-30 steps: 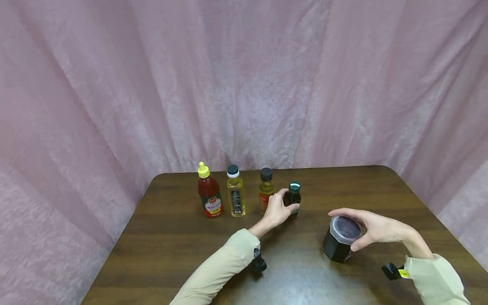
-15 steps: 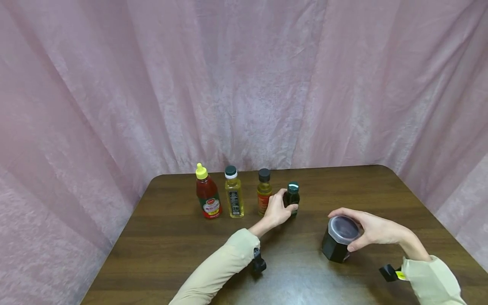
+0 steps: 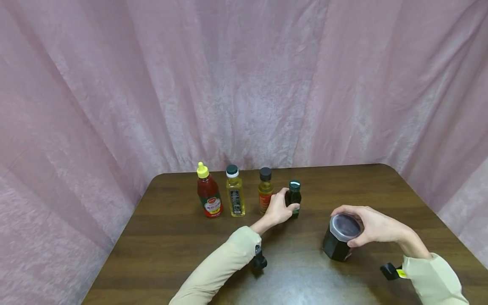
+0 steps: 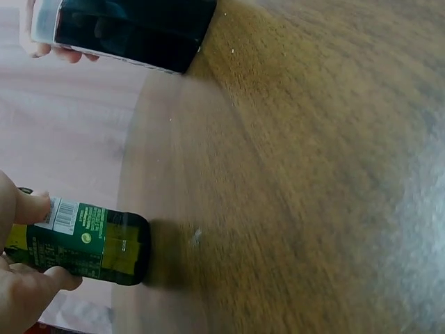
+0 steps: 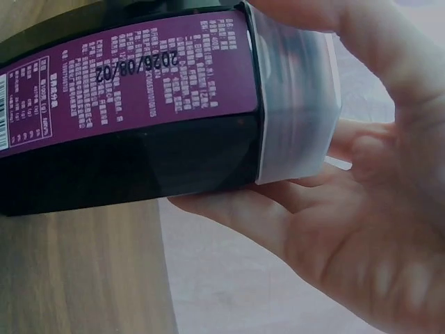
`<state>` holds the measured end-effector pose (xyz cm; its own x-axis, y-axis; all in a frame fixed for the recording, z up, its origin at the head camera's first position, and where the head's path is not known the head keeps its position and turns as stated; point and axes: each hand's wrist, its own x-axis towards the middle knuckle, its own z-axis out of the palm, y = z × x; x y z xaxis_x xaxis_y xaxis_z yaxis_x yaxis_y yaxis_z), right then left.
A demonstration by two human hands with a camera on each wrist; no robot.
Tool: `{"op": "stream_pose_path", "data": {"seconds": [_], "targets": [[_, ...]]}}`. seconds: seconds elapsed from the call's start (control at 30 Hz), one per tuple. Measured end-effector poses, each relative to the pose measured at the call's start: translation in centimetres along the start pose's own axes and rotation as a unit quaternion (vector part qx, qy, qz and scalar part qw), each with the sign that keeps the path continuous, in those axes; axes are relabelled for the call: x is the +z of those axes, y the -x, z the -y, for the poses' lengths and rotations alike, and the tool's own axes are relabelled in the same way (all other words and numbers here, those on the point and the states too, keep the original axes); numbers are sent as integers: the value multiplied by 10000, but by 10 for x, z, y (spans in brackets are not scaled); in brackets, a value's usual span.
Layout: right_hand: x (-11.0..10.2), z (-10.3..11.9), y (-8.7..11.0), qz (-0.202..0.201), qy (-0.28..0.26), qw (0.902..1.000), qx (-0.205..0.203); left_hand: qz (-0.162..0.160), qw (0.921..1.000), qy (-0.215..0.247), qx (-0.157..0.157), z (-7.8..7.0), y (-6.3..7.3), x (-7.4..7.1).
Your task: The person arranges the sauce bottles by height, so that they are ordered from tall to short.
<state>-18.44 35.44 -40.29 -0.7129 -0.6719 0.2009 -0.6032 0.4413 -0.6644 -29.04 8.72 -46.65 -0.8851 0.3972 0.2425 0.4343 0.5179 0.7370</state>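
My left hand point(image 3: 278, 209) grips a small dark bottle with a green cap point(image 3: 295, 186), thumb on one side and fingers on the other. In the left wrist view its green label point(image 4: 69, 236) with a barcode shows between the fingers, and its base is close over the wood. Further right, my right hand point(image 3: 377, 226) holds a dark, many-sided jar point(image 3: 335, 245) around its top, near the translucent lid point(image 5: 295, 97). A purple label point(image 5: 139, 76) with white print faces the right wrist camera. The jar stands roughly upright over the table.
Left of the green-capped bottle, a row stands on the brown wooden table point(image 3: 164, 237): a red sauce bottle with yellow cap point(image 3: 209, 197), a yellow oil bottle point(image 3: 235, 197) and a black-capped bottle point(image 3: 265, 190). A pink curtain point(image 3: 244, 84) hangs behind.
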Motion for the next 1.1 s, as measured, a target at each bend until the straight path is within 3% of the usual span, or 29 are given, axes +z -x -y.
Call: {"op": "stream_pose_path", "data": {"seconds": [0.3, 0.5, 0.63, 0.83, 1.1], "targets": [[-8, -10, -18, -383, 131, 9986, 339, -114, 9999, -45, 7, 1, 2, 0], [-15, -15, -34, -883, 448, 9918, 809, 107, 9998, 144, -99, -1, 2, 0], [-16, -21, -44, -991, 656, 9867, 1109, 304, 9990, 216, -253, -3, 2, -1], [-19, -30, -55, -1157, 286, 9791, 1646, 495, 9982, 163, -280, -8, -1, -5], [-21, -42, -61, -1279, 56, 9711, 2014, 597, 9979, 9, -233, -11, -5, -6]]}}
